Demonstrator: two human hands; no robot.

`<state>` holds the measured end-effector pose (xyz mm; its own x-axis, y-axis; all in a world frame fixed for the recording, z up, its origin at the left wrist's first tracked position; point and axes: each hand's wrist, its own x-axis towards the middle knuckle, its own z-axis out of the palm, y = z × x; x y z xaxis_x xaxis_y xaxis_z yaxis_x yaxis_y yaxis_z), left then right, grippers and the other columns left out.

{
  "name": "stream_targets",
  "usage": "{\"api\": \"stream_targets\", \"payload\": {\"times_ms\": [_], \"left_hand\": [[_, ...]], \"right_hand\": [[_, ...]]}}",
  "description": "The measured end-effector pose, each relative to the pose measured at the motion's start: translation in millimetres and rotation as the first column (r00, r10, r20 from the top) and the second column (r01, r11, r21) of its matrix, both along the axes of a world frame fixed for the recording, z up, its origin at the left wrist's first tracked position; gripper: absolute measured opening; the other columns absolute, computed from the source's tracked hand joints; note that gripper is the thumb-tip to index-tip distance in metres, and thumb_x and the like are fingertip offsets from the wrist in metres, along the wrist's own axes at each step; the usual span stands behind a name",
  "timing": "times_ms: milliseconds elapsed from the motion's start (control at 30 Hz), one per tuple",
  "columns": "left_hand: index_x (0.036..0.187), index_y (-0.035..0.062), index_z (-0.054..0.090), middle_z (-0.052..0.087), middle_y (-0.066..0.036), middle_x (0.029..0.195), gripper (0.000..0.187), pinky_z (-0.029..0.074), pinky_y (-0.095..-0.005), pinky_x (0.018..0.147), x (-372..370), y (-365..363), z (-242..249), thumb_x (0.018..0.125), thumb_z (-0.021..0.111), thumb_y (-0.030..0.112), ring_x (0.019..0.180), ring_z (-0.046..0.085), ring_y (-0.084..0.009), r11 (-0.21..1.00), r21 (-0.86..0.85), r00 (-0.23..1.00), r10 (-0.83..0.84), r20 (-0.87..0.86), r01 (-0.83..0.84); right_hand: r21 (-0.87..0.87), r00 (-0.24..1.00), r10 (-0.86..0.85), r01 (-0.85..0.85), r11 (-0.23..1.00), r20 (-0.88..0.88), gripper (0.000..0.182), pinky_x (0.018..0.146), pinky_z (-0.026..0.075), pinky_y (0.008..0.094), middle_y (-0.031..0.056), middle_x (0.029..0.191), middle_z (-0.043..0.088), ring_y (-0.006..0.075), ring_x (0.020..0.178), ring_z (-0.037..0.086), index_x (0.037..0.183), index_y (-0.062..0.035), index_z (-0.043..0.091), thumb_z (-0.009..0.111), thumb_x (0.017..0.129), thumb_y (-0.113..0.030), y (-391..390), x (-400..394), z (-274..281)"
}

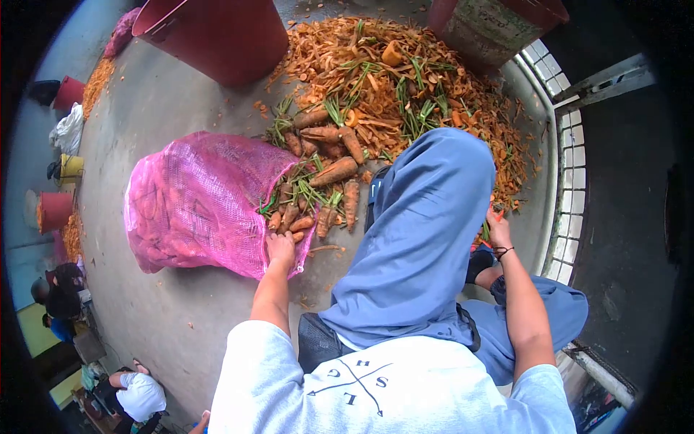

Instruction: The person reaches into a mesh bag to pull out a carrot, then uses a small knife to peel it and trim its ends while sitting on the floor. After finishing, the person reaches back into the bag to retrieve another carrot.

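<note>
1. Two bare hands of yours show: your left hand left of centre and your right hand right of centre.
2. Your left hand is at the mouth of the pink mesh sack, fingers by its lower right edge and close to the carrots there; whether they pinch the mesh or a carrot, you cannot tell from this angle.
3. Your right hand is partly behind your raised knee, with something orange-red at its fingers; its grip cannot be made out. A dark bracelet circles that wrist.
4. The sack lies on its side at centre left, its open end facing the middle of the frame. Unpeeled carrots with green tops spill from it onto the grey floor.
5. A broad heap of peelings fills the upper centre, between a dark red bucket at upper left and a stained bucket at upper right.
6. Your knee, in blue trousers, covers the middle of the frame.
7. At lower left, you have another person in a white shirt.
</note>
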<state>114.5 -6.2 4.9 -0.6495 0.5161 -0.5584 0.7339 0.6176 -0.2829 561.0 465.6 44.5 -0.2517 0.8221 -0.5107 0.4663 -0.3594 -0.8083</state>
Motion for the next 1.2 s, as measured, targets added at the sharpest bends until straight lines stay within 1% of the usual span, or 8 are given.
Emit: {"api": "stream_targets", "payload": {"times_ms": [133, 233, 367, 467, 500, 733, 1067, 1200], "left_hand": [[0.114, 0.0087, 0.062, 0.071, -0.015, 0.113, 0.031, 0.048, -0.0505, 0.092, 14, 4, 23, 0.09, 0.068, 0.027, 0.108, 0.065, -0.0351, 0.967, 0.24, 0.993, 0.056, 0.102, -0.079], [0.12, 0.0056, 0.063, 0.071, -0.018, 0.112, 0.036, 0.054, -0.0467, 0.084, 15, 32, 50, 0.092, 0.071, 0.026, 0.099, 0.069, -0.038, 0.354, 0.787, 0.859, 0.297, 0.418, -0.506], [0.129, 0.0039, 0.057, 0.065, -0.009, 0.124, 0.036, 0.051, -0.044, 0.099, -28, 94, 93, 0.099, 0.061, 0.023, 0.11, 0.064, -0.0237, -0.46, 0.04, 0.192, -0.29, 0.937, -0.887], [0.128, 0.0062, 0.059, 0.066, -0.014, 0.125, 0.035, 0.053, -0.0463, 0.097, -66, 150, 129, 0.098, 0.055, 0.024, 0.109, 0.066, -0.0302, -0.327, -0.454, -0.061, -0.754, 0.654, -0.829], [0.126, 0.0038, 0.059, 0.065, -0.017, 0.12, 0.037, 0.053, -0.0528, 0.092, -81, 166, 128, 0.098, 0.05, 0.026, 0.105, 0.064, -0.0335, -0.314, -0.487, -0.069, -0.782, 0.619, -0.815], [0.126, 0.0056, 0.06, 0.066, -0.016, 0.109, 0.044, 0.054, -0.0472, 0.074, -92, 301, 216, 0.104, 0.044, 0.04, 0.089, 0.065, -0.0314, -0.072, -0.425, -0.224, -0.764, 0.605, -0.902], [0.119, 0.0093, 0.061, 0.066, -0.011, 0.089, 0.039, 0.048, -0.0297, 0.042, 16, 440, 387, 0.104, 0.05, 0.043, 0.069, 0.065, -0.0252, 0.381, -0.203, -0.395, -0.539, 0.744, -0.902], [0.119, 0.0058, 0.061, 0.067, -0.01, 0.086, 0.036, 0.051, -0.0329, 0.046, 61, 465, 413, 0.105, 0.051, 0.037, 0.071, 0.068, -0.0263, 0.41, -0.098, -0.296, -0.454, 0.84, -0.907]], "right_hand": [[-0.076, 0.997, -0.012, 0.007, 0.997, -0.07, 0.039, 0.057, 0.051, 0.0295, 0.0009, 0.077, 0.067, 0.0114, 0.062, 0.063, 0.107, -0.0031, 0.074, 0.07, 0.098, -0.041, 3, -3, 9], [-0.14, 0.999, -0.012, 0.016, 0.99, 0.032, 0.042, 0.055, 0.049, 0.0296, 0.001, 0.075, 0.066, 0.0119, 0.06, 0.062, 0.099, -0.0044, 0.074, 0.07, 0.096, -0.046, 5, -7, 12], [0.056, 0.976, 0.103, -0.116, 0.992, 0.193, 0.048, 0.058, 0.051, 0.0316, 0.0027, 0.07, 0.063, 0.0137, 0.057, 0.057, 0.081, -0.0042, 0.069, 0.067, 0.096, -0.049, 4, -8, -8], [0.118, 0.924, 0.166, -0.218, 0.969, 0.344, 0.053, 0.064, 0.047, 0.034, 0.0024, 0.068, 0.062, 0.0134, 0.062, 0.053, 0.076, -0.0021, 0.067, 0.066, 0.096, -0.051, 9, -18, -10], [0.0, 0.914, 0.201, -0.215, 0.977, 0.353, 0.052, 0.08, 0.05, 0.0379, 0.0125, 0.094, 0.073, 0.0233, 0.087, 0.068, 0.105, -0.0013, 0.072, 0.067, 0.094, -0.052, 12, -23, 5], [0.042, 0.997, 0.059, -0.061, 0.997, 0.042, 0.055, 0.08, 0.051, 0.0435, 0.0159, 0.093, 0.072, 0.0307, 0.087, 0.068, 0.106, -0.003, 0.07, 0.058, 0.099, -0.056, 19, -38, 36], [0.238, 0.919, 0.218, -0.304, 0.923, 0.327, 0.065, 0.092, 0.049, 0.0475, 0.0207, 0.109, 0.07, 0.0385, 0.105, 0.066, 0.117, -0.0045, 0.064, 0.049, 0.098, -0.065, 59, -29, 154], [0.212, 0.977, 0.157, -0.125, 0.969, -0.142, 0.08, 0.099, 0.048, 0.0396, 0.0179, 0.13, 0.066, 0.0272, 0.119, 0.063, 0.138, 0.0037, 0.056, 0.059, 0.092, -0.062, 92, -21, 191]]}}
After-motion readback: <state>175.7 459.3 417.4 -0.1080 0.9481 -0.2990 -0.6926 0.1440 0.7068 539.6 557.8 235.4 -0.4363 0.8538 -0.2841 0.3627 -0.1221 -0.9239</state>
